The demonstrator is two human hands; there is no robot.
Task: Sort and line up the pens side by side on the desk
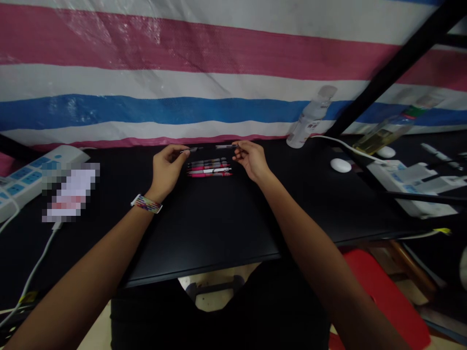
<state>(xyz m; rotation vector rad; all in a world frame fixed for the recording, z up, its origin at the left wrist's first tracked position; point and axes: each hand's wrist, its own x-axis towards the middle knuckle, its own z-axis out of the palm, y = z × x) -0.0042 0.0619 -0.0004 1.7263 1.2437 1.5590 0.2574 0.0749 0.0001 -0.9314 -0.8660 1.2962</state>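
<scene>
My left hand (168, 165) has thumb and index finger pinched on a short dark pen piece (196, 148), possibly a cap, which points right. Facing it across a small gap is a slim pen (223, 146) with a pale, clear-looking barrel. My right hand (252, 159) grips that pen at its right end, the other fingers curled beneath. Just below, between the hands, several pens (209, 167) lie side by side in a row on the black table (204, 218). They are dark, grey, white and red. A colourful woven watch band circles my left wrist.
At left sit a white power strip (73, 154) and a blurred-out flat object (75, 192) with a cable. To the right stand a white bottle (304, 124), a bottle of yellowish liquid (383, 133), a white oval object (340, 166) and another power strip (412, 206). Striped sheeting (182, 109) hangs behind.
</scene>
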